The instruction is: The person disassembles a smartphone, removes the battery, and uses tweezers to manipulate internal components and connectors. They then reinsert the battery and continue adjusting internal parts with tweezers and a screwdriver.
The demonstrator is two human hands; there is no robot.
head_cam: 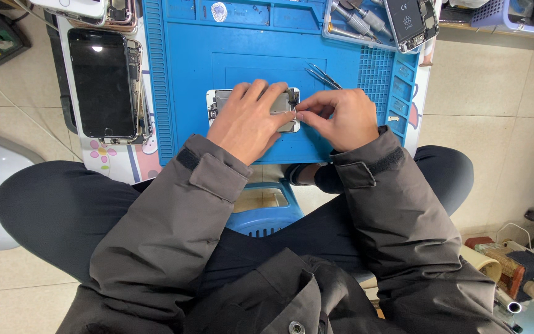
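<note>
A white phone screen assembly (pixel 216 99) lies on the blue repair mat (pixel 186 55), its metal back plate facing up. My left hand (pixel 248 117) lies flat over it and presses it down. My right hand (pixel 340 116) is at the assembly's right end, thumb and forefinger pinched at its edge; whether a small part is between them I cannot tell. Metal tweezers (pixel 324 75) lie on the mat just behind my right hand.
A black-screened phone (pixel 101 83) lies opened to the left of the mat. At the back right are a tray of screwdrivers (pixel 353 21) and an opened phone body (pixel 410 21). A blue plastic stool (pixel 266 213) stands between my knees. Clutter sits on the floor at the lower right.
</note>
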